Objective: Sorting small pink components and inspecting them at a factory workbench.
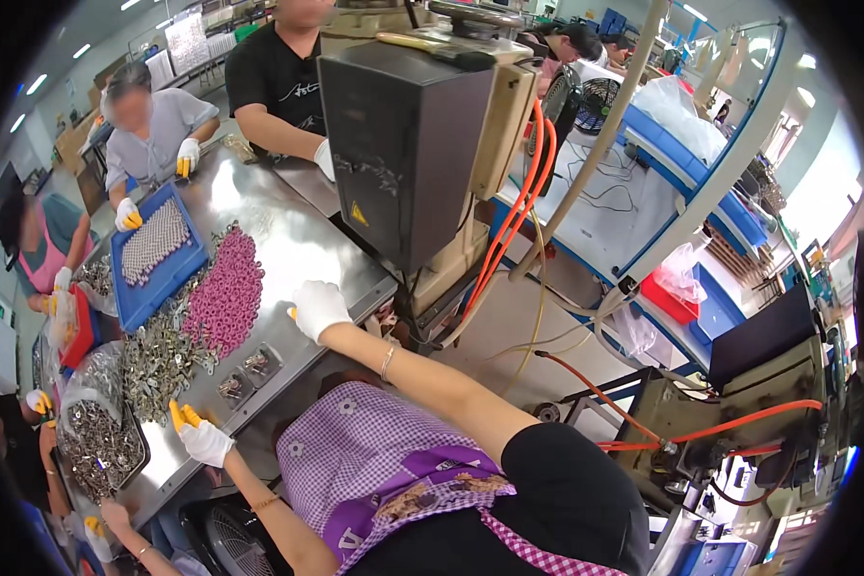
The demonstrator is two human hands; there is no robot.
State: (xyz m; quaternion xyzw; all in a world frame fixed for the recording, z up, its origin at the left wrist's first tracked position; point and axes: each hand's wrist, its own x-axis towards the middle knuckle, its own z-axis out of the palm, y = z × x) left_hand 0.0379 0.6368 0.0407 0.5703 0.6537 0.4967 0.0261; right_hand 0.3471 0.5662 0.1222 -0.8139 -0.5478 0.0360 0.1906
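My left hand (202,439), in a white glove with yellow fingertips, lies flat at the near edge of the steel table (298,230), fingers pointing at a heap of grey metal parts (163,357). My right hand (319,307), also white-gloved, rests curled on the table's corner, with nothing visible in it. A heap of pink rings (227,296) lies just left of it. Two small round fixtures (247,372) are set into the table between my hands. My purple checked apron (384,461) fills the lower middle.
A blue tray (135,300) of small metal pieces lies beyond the heaps, and a dark tray (139,451) of metal rings at the left. A black machine box (403,144) stands at the table's right end, trailing orange hoses (518,221). Several gloved co-workers sit around the table.
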